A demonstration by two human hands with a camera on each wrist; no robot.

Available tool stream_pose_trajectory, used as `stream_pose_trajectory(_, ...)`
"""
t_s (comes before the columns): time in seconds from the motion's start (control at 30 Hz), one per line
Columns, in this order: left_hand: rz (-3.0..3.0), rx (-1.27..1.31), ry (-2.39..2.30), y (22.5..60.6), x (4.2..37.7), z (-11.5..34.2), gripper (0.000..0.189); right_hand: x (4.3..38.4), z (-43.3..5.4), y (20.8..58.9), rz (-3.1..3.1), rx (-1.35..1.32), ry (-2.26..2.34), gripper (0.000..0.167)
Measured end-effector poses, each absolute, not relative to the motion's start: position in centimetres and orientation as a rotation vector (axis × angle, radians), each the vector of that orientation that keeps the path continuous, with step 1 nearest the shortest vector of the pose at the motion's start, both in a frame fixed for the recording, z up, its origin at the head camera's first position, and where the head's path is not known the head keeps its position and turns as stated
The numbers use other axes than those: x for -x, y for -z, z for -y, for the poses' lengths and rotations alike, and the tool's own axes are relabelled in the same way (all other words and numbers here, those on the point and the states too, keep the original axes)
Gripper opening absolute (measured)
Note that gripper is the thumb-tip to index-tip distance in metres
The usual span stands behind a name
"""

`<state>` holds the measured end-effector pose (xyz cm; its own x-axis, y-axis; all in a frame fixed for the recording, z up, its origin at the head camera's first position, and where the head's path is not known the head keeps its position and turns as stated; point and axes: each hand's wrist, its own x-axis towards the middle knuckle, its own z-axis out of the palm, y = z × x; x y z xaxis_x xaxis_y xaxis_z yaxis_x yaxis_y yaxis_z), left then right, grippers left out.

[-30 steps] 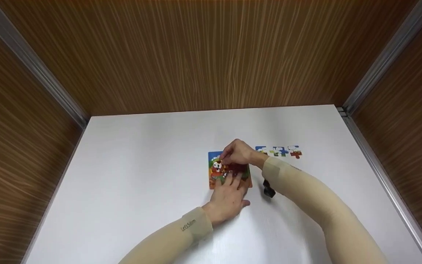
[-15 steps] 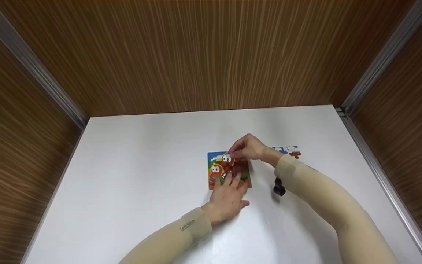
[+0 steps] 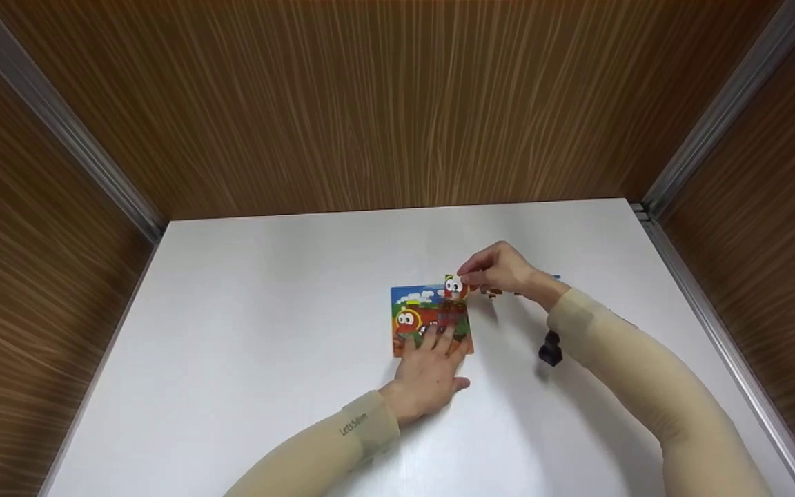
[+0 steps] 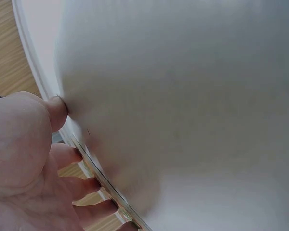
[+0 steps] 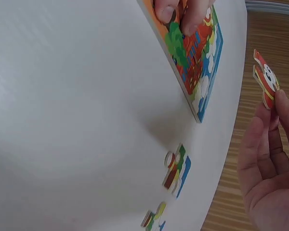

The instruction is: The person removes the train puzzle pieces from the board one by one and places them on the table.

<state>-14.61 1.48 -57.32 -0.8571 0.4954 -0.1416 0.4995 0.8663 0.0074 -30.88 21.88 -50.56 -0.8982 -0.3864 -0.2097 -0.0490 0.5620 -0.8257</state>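
My right hand pinches a jigsaw piece between thumb and fingertips. This piece shows a red face with white eyes and is held up off the table, near the top right corner of the puzzle board. On the lower part of that board rests my left hand, fingers straight and spread. The board's printed picture has a red train, clouds and blue sky. In the left wrist view, the fingers lie over the edge of the board.
Loose jigsaw pieces lie on the white table right of the board, partly hidden by my right hand in the head view. Below my right wrist hangs a small black object. Wood-grain panels enclose the table at the back and sides.
My right hand has lifted the face piece away from the left part of the board and carried it right and toward the far edge. My left hand has stayed in place.
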Motion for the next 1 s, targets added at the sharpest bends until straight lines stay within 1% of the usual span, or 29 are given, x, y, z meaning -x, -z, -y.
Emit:
stream_pose_trajectory(0.5, -2.891, -0.765, 0.045, 57.4, 14.6, -1.4, 0.071, 29.5, -26.8, 51.7, -2.471, 0.3, 1.235, 0.021)
stream_pose_trajectory(0.77, -2.874, -0.756, 0.005, 57.1, 14.7, -1.4, 0.07, 28.9, -27.8, 52.9, -2.458, 0.223, 1.187, 0.018)
stream_pose_trajectory(1.0, -2.868, -0.745, -0.005, 57.2, 14.6, -1.5, 0.071, 28.8, -28.1, 53.9, -2.475, 0.245, 1.143, 0.018)
